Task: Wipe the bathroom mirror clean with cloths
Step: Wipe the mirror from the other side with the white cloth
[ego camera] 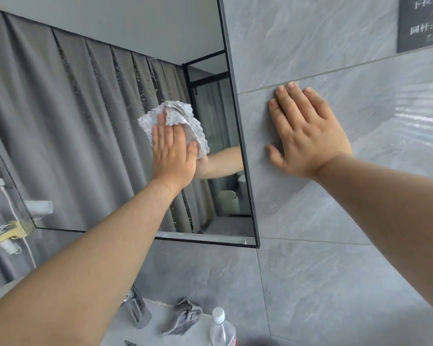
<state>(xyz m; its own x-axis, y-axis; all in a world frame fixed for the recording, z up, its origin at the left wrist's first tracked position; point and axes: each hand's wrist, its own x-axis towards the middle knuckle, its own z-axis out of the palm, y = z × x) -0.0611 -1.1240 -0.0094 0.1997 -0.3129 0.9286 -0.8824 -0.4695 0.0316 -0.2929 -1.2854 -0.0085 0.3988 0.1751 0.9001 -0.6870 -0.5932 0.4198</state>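
Left hand (pixel 171 151): fingers (pixel 161 123) straight, pressing cloth (pixel 183 116) on mirror (pixel 85 121). Right hand (pixel 308 136) splayed flat on wall tile (pixel 335 221). Risk: unpinched cloth slips; droplet streaks (pixel 186 213) smear.

I have a single feed, the wide-angle head camera, held close to the bathroom wall (pixel 335 245) and rolled to one side. It faces forward and slightly down: the mirror (pixel 85 121) fills the upper left, the wall's grey tile the right, a strip of tabletop (pixel 145 338) the bottom edge.
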